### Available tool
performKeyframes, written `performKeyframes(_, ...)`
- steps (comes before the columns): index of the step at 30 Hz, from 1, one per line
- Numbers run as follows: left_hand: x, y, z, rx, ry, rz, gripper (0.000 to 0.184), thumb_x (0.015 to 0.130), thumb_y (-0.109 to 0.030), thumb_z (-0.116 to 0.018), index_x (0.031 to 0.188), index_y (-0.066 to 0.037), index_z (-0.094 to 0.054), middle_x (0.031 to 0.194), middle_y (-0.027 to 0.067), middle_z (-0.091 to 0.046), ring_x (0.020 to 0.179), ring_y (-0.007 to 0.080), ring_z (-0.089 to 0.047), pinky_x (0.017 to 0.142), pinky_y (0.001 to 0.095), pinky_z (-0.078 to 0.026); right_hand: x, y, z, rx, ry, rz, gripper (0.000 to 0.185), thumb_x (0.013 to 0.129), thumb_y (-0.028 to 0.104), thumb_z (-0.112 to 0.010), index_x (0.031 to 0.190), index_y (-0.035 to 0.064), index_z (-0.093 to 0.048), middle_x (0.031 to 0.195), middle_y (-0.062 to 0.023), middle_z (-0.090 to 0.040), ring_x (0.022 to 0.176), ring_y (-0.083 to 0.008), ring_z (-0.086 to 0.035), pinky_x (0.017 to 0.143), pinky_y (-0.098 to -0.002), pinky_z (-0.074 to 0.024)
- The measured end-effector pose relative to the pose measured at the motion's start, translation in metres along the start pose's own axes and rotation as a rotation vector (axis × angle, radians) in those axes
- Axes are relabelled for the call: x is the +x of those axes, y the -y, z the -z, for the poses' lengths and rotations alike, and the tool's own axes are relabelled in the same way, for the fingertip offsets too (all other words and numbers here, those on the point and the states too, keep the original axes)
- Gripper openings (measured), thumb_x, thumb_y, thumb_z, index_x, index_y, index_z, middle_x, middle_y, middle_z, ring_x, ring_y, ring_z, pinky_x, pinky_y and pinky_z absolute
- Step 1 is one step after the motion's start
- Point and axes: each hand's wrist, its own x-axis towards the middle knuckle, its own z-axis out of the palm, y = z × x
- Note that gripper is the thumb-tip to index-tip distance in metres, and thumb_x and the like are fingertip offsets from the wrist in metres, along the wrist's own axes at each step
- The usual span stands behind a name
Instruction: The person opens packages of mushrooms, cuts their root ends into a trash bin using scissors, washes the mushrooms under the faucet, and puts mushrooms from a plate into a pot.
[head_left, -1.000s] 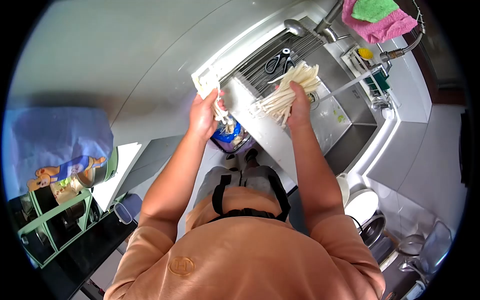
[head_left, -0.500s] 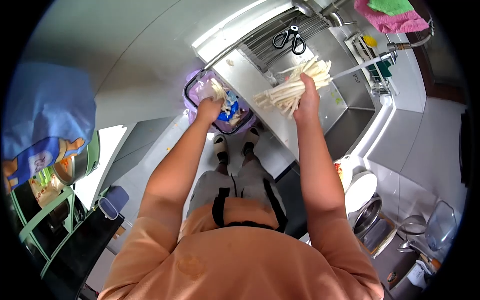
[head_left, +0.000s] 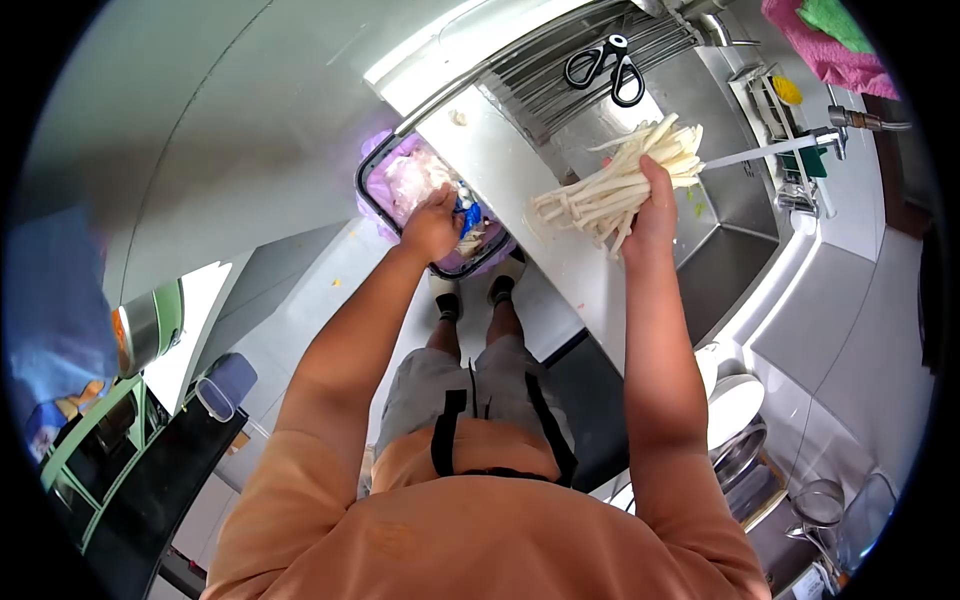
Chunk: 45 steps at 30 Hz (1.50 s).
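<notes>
My right hand (head_left: 652,215) is closed round a thick bunch of enoki mushrooms (head_left: 605,190), long and white, held over the inner edge of the sink (head_left: 725,258). Their cut ends point left, toward the counter. My left hand (head_left: 433,226) is down inside a trash bin (head_left: 368,190) lined with a purple bag, its fingers bent. A crumpled clear plastic bag (head_left: 413,180) with something pale lies at its fingertips; what the fingers grip is hidden. Blue and white scraps (head_left: 470,218) show beside the hand.
Water runs from the faucet (head_left: 825,140) just right of the mushrooms. Black-handled scissors (head_left: 606,70) lie on the metal drying rack (head_left: 545,80). A wet white counter strip (head_left: 490,150) separates bin and sink. Plates (head_left: 735,405) stand at right; a black counter (head_left: 190,480) is at left.
My left hand has shifted slightly lower in the bin, and the clear bag now spreads wider above it. The view has turned a little; my right hand still holds the mushrooms.
</notes>
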Motion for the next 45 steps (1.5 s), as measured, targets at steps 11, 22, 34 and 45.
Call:
performKeyframes(11, 0.054, 0.030, 0.001, 0.150, 0.413, 0.241, 0.037, 0.086, -0.026, -0.045, 0.111, -0.004, -0.062, 0.112, 0.0207, -0.061, 0.105, 0.0354, -0.058, 0.092, 0.0399, -0.045, 0.012, 0.004, 0.024, 0.032, -0.011, -0.119, 0.051, 0.082, 0.030, -0.060, 0.121, -0.0016, -0.047, 0.104, -0.0191, -0.060, 0.094, -0.0310, -0.060, 0.084, -0.0430, -0.0500)
performKeyframes(22, -0.001, -0.184, 0.161, -0.447, -0.512, -0.092, 0.011, 0.089, -0.010, -0.055, 0.090, -0.002, -0.062, 0.083, 0.0084, -0.065, 0.072, 0.0164, -0.061, 0.059, 0.0281, -0.048, 0.032, 0.046, 0.066, 0.222, 0.045, -0.060, 0.052, 0.083, 0.024, -0.060, 0.124, -0.0026, -0.043, 0.108, -0.0195, -0.057, 0.097, -0.0312, -0.060, 0.084, -0.0440, -0.0507)
performKeyframes(34, 0.001, -0.203, 0.105, 0.067, -0.229, -0.536, 0.046, 0.078, -0.016, -0.066, 0.121, -0.004, -0.053, 0.120, 0.0169, -0.055, 0.114, 0.0352, -0.050, 0.097, 0.0452, -0.040, 0.073, 0.047, 0.128, 0.235, -0.067, -0.083, 0.044, 0.081, 0.015, -0.063, 0.117, -0.0027, -0.047, 0.096, -0.0169, -0.058, 0.081, -0.0301, -0.063, 0.072, -0.0418, -0.0546)
performKeyframes(45, -0.043, -0.103, 0.090, 0.477, -0.287, 0.008, 0.069, 0.091, -0.046, -0.047, 0.145, -0.009, -0.025, 0.153, 0.0143, -0.015, 0.140, 0.0381, -0.011, 0.109, 0.0578, -0.008, 0.064, 0.032, 0.097, 0.097, -0.105, -0.099, 0.038, 0.082, 0.018, -0.063, 0.113, -0.0004, -0.050, 0.095, -0.0141, -0.058, 0.083, -0.0278, -0.061, 0.072, -0.0412, -0.0535)
